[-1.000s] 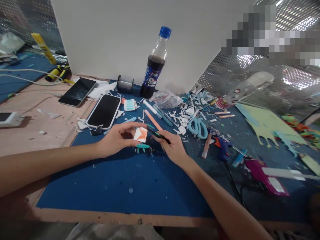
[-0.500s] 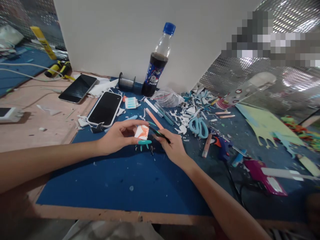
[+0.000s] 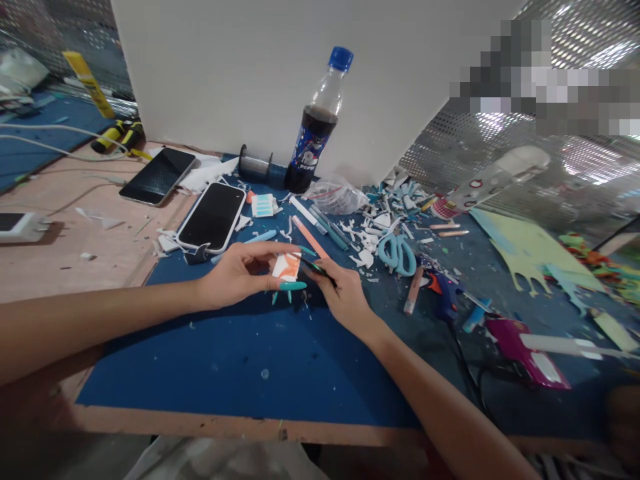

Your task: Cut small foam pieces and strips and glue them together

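Observation:
My left hand pinches a small white square piece with orange markings between its thumb and fingers, above the blue mat. Long teal nails show on this hand. My right hand grips a slim dark pen-like tool, its front end close to the right edge of the white piece. Whether the tip touches the piece, I cannot tell. Just beyond my right hand lies an orange marker, partly behind the fingers. A pale blue marker lies behind my left hand.
Behind the hands stand a Pepsi bottle, a wire spool and two phones, one in a white case. Light-blue scissors, a blue glue gun and foam scraps lie to the right on the blue mat.
The white piece has turned slightly in my left hand, so its orange markings show differently. The dark tool now lies at a flatter angle beside it. Other things keep their places.

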